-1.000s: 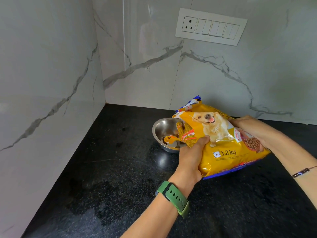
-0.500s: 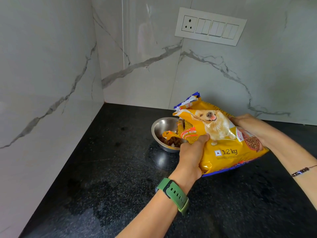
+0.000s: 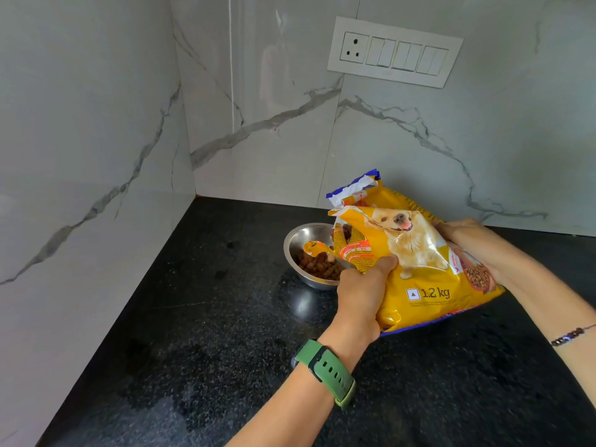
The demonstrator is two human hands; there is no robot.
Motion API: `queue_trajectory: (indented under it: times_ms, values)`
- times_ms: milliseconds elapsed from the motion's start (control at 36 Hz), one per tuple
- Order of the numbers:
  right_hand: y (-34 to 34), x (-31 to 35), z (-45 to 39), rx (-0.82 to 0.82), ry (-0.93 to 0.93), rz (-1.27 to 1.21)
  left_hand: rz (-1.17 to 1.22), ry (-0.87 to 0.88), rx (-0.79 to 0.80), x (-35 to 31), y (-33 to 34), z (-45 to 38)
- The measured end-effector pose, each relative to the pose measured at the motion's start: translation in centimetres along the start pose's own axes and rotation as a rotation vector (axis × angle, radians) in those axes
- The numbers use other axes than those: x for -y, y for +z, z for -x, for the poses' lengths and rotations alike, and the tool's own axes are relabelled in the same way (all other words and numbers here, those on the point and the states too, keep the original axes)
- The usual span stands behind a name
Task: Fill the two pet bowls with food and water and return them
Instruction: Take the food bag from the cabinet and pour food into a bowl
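Observation:
A steel pet bowl [image 3: 298,243] stands on the black counter near the corner, with brown kibble [image 3: 317,267] heaped in its near side. A yellow dog-food bag [image 3: 416,272] is tipped leftward, its torn mouth hanging over the bowl's right rim. My left hand [image 3: 362,293], with a green watch on the wrist, grips the bag's front near the mouth. My right hand [image 3: 469,241] holds the bag's right end from behind. Only one bowl is in view.
The black granite counter [image 3: 206,333] runs into a corner of white marble walls at left and behind. A white socket and switch panel [image 3: 395,51] sits on the back wall above the bag. A damp patch marks the counter at front left.
The bowl looked empty one second ago; kibble has poured from the bag into it and the heap has grown. The bag is tilted a little further toward the bowl.

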State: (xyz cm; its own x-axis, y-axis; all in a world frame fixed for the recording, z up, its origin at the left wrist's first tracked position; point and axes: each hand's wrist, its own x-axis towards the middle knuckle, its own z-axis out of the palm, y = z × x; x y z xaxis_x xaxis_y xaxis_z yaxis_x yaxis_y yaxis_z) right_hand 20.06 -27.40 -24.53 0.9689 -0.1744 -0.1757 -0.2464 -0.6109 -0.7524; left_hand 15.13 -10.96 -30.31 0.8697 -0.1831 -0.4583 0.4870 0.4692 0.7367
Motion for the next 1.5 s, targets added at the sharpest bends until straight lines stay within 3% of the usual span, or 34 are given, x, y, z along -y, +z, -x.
queue_trajectory:
  times_ms: [1500]
  values:
    - [-0.3,0.7,-0.6,-0.046,-0.046,0.103,-0.036,0.067,-0.023,-0.2,0.7,-1.5]
